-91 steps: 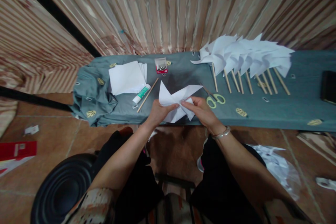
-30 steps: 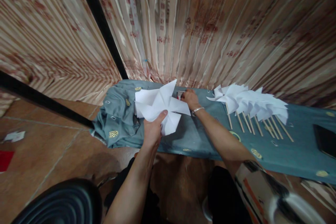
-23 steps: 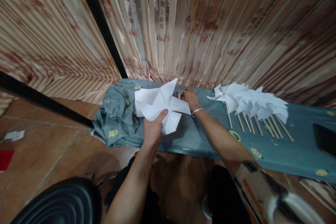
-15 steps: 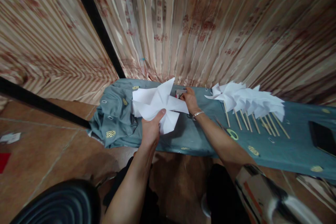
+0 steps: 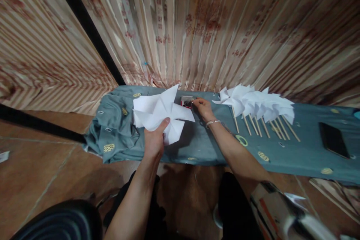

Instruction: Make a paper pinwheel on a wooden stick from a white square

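Note:
My left hand [image 5: 155, 137] grips a white paper pinwheel [image 5: 165, 110], its thumb pressed near the centre where the folded blades meet. Behind and to the left of it lies white paper [image 5: 140, 107], partly covered by the blades. A small red and white box [image 5: 186, 101] with small dark pieces in it stands just beyond the pinwheel. At the box's right side is my right hand [image 5: 203, 108], its fingers pinched together. Whatever may be between those fingertips is too small to make out. The pinwheel in my left hand shows no stick.
Several white pinwheels [image 5: 257, 101] on wooden sticks lie overlapping in a row at the right. Scissors with a green handle [image 5: 242, 140] rest nearer the front edge, and a black phone [image 5: 333, 139] lies far right. A black round stool [image 5: 57, 221] stands at the lower left.
My right hand has drawn slightly away from the small box, showing more of its contents. The whole view has shifted, while my left hand keeps its hold on the pinwheel.

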`<state>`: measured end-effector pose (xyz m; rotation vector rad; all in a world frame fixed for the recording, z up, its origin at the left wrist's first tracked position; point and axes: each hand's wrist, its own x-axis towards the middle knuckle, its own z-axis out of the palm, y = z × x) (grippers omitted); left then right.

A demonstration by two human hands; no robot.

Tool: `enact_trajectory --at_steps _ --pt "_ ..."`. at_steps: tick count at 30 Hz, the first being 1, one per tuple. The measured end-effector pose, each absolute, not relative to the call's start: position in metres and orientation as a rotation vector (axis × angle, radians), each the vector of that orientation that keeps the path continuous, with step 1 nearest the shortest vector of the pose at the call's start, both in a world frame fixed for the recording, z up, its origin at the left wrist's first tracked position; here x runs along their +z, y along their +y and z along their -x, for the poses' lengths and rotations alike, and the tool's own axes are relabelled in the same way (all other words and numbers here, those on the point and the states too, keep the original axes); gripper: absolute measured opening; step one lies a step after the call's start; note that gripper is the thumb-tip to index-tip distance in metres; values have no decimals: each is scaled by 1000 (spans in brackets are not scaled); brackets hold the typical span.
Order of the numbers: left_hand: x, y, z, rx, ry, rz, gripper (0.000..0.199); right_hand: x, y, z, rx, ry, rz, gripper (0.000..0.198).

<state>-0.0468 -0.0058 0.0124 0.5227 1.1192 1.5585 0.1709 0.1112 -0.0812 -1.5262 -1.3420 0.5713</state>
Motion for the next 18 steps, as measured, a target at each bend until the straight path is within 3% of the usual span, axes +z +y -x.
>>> enact_trajectory --at_steps 11,18 --pt "10 -11 29 1562 1109 -591 47 -85 -17 -199 508 -1471 1661 14" --pt "2 -10 16 1514 1090 -668 50 -90 -29 -209 383 -1595 1708 15"
